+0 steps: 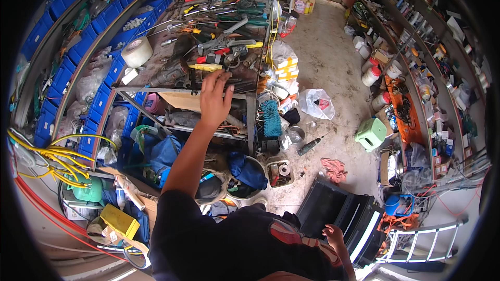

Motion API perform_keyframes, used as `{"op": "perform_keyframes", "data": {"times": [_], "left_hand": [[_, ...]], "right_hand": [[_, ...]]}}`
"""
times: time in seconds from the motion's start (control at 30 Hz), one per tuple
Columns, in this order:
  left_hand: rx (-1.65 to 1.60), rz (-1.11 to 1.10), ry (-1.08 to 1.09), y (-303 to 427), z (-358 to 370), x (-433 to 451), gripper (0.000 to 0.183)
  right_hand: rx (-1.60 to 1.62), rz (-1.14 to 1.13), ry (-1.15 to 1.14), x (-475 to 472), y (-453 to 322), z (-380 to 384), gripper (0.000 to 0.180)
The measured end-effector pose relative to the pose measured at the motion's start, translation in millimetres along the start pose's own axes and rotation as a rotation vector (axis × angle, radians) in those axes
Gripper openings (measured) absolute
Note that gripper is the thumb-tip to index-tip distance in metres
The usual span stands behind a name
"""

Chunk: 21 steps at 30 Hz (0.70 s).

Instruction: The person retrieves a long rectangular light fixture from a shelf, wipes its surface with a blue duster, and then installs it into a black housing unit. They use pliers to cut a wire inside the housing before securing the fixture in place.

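Observation:
My left hand (215,97) reaches over the near edge of a metal-framed workbench (251,125), palm down with the thumb apart. Its fingertips are over dark tools, just below a yellow tool handle (205,67); whether they touch anything I cannot tell. A combination spanner (193,82) lies to the left of the fingers. Beyond them are an adjustable wrench (237,25) and several screwdrivers and pliers. My right hand (333,235) hangs low at my right side, its fingers loosely bent, in front of a black appliance casing (324,203). No object shows in it.
A roll of tape (136,52) stands on the bench's left side, by shelves of blue bins (90,43). On the floor are a cordless-looking dark tool (309,146), a pink cloth (334,170), a green stool (371,134) and a ladder (424,242). A bucket (256,160) stands below the bench.

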<state>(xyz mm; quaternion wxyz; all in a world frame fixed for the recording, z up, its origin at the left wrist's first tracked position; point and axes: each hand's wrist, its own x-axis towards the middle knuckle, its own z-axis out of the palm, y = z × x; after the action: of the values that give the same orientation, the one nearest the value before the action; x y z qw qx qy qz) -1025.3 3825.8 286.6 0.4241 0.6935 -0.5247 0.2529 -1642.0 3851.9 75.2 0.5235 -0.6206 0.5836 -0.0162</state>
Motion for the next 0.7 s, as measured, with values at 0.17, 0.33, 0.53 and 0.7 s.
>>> {"op": "perform_keyframes", "data": {"times": [0.17,0.33,0.53,0.7], "left_hand": [[0.128,-0.088,0.094,-18,20,14,0.029],[0.224,-0.126,0.138,-23,45,18,0.030],[0.311,-0.167,0.037,-19,48,20,0.032],[0.315,-0.196,-0.019,-10,45,27,0.033]], "right_hand": [[-0.143,0.027,-0.157,12,-31,-1,0.034],[-0.084,-0.260,-0.285,49,-8,-19,0.038],[-0.445,-0.280,-0.311,154,-118,-55,0.027],[-0.537,-0.865,-0.092,285,-287,-70,0.042]]}}
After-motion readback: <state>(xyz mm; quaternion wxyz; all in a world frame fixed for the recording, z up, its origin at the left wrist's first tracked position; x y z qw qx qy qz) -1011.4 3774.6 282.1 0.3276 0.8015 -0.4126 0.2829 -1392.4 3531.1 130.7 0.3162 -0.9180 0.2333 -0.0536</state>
